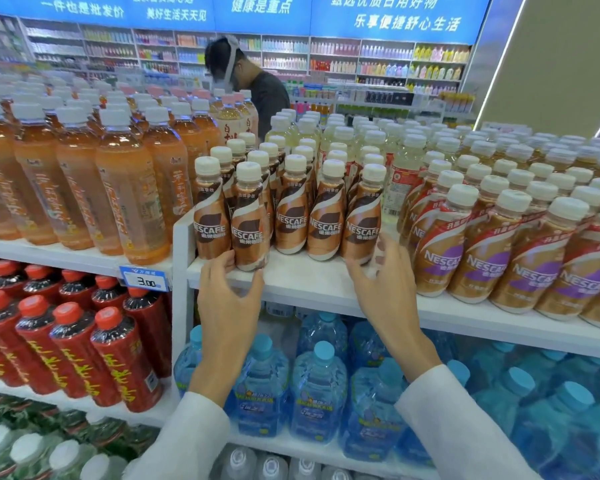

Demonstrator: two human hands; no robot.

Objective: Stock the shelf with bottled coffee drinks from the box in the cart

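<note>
Fingers [222, 263] of left hand [227, 296] pinch base of front coffee bottle [249, 233] | right hand [383, 285] wraps end bottle [361, 230] low down | both sit at shelf [309, 289] lip, guessing low grips so they slide flush, labels out

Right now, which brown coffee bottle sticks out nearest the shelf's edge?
The second brown bottle from the left, base held by the left hand; the others stand farther back.
</note>
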